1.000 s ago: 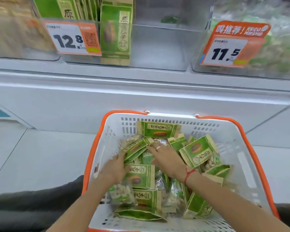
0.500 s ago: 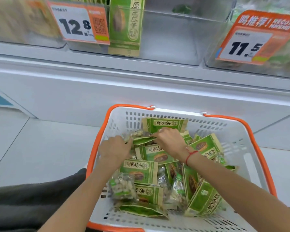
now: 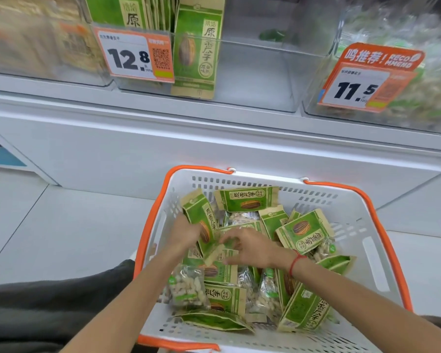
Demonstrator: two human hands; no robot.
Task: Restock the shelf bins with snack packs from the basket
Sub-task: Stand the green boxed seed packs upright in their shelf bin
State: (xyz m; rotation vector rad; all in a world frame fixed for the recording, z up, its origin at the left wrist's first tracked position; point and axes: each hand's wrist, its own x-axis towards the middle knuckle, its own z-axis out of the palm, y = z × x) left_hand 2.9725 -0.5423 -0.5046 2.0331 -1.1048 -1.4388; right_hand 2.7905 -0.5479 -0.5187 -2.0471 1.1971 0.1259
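While left hand [image 3: 186, 233] grips flat green foil pack [image 3: 201, 220], right hand [image 3: 250, 247] loose, slotted plastic basket [image 3: 367, 250].

Both hands [image 3: 214, 240] on green snack pack [image 3: 201, 220] inside white basket [image 3: 367, 250]

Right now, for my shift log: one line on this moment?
stage: picking | left hand: grips upright green snack pack | right hand: touches its lower edge | white orange-rimmed basket: still stocked

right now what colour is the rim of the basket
Orange, around the white slotted basket; the head view shows the rim clearly.
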